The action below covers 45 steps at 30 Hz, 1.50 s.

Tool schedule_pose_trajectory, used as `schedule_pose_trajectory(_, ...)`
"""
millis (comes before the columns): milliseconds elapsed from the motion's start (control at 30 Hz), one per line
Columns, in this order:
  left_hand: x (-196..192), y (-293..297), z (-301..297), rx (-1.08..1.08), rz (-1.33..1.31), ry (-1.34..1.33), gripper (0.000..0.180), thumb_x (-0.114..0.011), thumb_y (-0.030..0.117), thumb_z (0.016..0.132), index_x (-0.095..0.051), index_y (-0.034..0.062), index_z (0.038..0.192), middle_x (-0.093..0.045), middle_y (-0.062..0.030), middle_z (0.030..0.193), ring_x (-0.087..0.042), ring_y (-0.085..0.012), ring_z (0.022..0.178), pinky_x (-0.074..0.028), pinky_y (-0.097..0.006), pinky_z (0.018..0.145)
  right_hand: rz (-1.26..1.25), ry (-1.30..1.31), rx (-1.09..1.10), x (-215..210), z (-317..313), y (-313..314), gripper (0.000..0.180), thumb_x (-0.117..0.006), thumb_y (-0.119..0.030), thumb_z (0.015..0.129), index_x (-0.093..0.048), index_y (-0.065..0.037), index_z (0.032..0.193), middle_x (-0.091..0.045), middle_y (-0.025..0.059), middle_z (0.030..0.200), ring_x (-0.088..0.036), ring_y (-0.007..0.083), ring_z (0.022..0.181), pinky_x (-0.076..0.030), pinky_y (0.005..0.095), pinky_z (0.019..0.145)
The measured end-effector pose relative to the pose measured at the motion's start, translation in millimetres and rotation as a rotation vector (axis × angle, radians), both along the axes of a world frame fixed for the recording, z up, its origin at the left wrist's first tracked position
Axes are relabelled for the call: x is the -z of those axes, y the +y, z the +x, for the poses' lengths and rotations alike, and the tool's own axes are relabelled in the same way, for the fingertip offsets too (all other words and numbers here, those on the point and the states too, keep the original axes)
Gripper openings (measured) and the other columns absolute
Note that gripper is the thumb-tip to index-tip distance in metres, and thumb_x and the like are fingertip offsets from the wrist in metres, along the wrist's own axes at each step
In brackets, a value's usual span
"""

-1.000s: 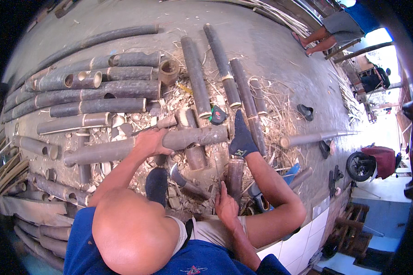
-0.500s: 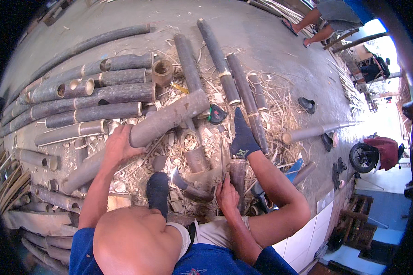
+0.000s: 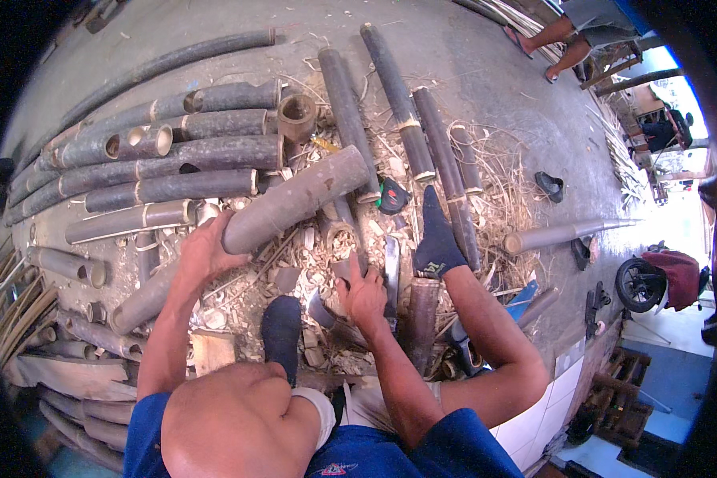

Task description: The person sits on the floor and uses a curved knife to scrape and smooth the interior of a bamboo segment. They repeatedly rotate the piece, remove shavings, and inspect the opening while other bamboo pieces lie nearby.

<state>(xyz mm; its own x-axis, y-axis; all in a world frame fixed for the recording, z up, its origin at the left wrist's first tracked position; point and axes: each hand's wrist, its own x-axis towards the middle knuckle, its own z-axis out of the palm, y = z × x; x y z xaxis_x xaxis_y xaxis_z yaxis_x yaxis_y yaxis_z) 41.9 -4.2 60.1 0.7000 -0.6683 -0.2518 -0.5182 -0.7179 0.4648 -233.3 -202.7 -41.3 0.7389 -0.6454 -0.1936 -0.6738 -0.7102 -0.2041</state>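
Observation:
My left hand [image 3: 209,248] is wrapped round a thick, brownish-grey bamboo pole [image 3: 299,195], which slants from lower left to upper right over the wood chips. My right hand [image 3: 364,301] is apart from it, index finger stretched out and thumb spread, over a short bamboo offcut [image 3: 344,269]. Nothing shows in its fingers, though its palm is hidden. Just right of that hand is a flat, greyish blade [image 3: 392,275]; its lower end is hard to make out. A curved blade [image 3: 319,311] is below the hand. Near my right foot stands a short bamboo piece [image 3: 421,311].
Dark bamboo poles [image 3: 191,151] with cut holes lie to the left, more [image 3: 394,95] ahead. A black-and-red tape measure [image 3: 392,196] rests among chips and shavings. A loose sandal [image 3: 549,186] is at right. Another person's legs [image 3: 562,52] show at upper right.
My right hand has moved up and left, off the blade, and its index finger now points forward. The blade shows its broad face. My left hand keeps its grip on the bamboo pole.

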Motion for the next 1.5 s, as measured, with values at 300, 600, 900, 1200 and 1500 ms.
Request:
schedule_pose_trajectory(300,-15,-21,-3,0.031,-0.042,0.042,0.091,-0.087,0.036,0.058,-0.056,0.0104,0.14,-0.069,-0.0217,0.118,-0.069,-0.0399,0.105,-0.054,-0.048,0.093,0.336,0.121,0.059,-17,-51,14,0.069,-0.072,-0.046,0.088,-0.044,-0.021,0.146,-0.059,0.0368,0.116,-0.064,0.0539,0.102,-0.053,0.0592,0.083)
schedule_pose_trajectory(600,17,-47,-37,0.314,-0.039,-0.121,0.088,-0.091,0.037,0.059,-0.056,0.0142,0.137,-0.065,-0.0189,0.108,-0.066,-0.039,0.103,-0.052,-0.049,0.092,0.404,0.115,0.003,-14,-76,33,0.056,-0.076,-0.035,0.088,-0.049,-0.015,0.133,-0.062,0.0353,0.101,-0.063,0.053,0.096,-0.052,0.0591,0.081)
schedule_pose_trajectory(900,60,-64,-79,0.419,0.031,-0.207,0.091,-0.09,0.037,0.068,-0.044,0.0207,0.145,-0.054,-0.0161,0.121,-0.055,-0.0362,0.118,-0.045,-0.051,0.1,0.374,0.08,0.016,-14,-75,34,0.058,-0.074,-0.034,0.088,-0.047,-0.015,0.136,-0.059,0.0353,0.107,-0.061,0.0527,0.101,-0.05,0.0592,0.085)
schedule_pose_trajectory(1200,60,-62,-65,0.369,0.058,-0.077,0.097,-0.09,0.039,0.065,-0.045,0.0236,0.15,-0.054,-0.0156,0.127,-0.051,-0.0381,0.125,-0.042,-0.058,0.105,0.327,0.132,0.029,-18,-64,19,0.061,-0.075,-0.033,0.087,-0.046,-0.016,0.138,-0.057,0.0364,0.113,-0.059,0.0539,0.103,-0.05,0.0602,0.086)
schedule_pose_trajectory(1500,64,-57,-73,0.382,0.066,-0.087,0.093,-0.086,0.05,0.069,-0.047,0.0225,0.148,-0.054,-0.0203,0.134,-0.054,-0.0389,0.127,-0.045,-0.056,0.102,0.341,0.129,0.013,-7,-76,22,0.064,-0.075,-0.035,0.087,-0.049,-0.016,0.141,-0.061,0.035,0.112,-0.062,0.0517,0.104,-0.051,0.0578,0.088)
